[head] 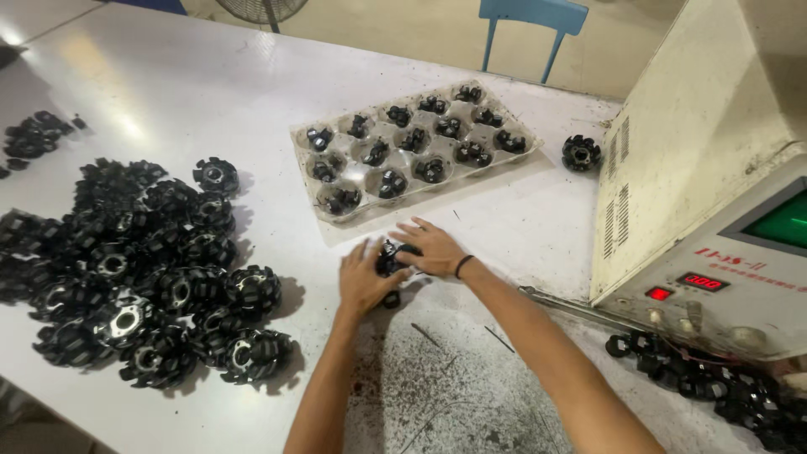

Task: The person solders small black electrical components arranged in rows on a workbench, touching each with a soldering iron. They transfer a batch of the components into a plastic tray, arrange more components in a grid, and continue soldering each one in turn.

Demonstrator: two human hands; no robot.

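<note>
Hands meet at the middle of the white table, where you work a small black toothed plastic part between them. Your left hand is curled around the part from below and behind, and your right hand closes over its top, fingers bent around it; both grip the same piece, which sits just above the table surface, directly in front of the clear moulded plastic tray. A second small black bit lies on the table just beneath your left hand.

Judging by how things lie, the tray is close to full: every pocket that shows holds a small black part, while a large heap of bigger black finned rotor-like wheels waits at your left, so much of the pile appears untouched. One lone wheel rests beside the beige metal machine with red digit displays at your right, and more black pieces crowd the table below its front panel.

Most of the held part is hidden by your fingers, so you cannot tell from this view which way its axis points or where its long side runs.
</note>
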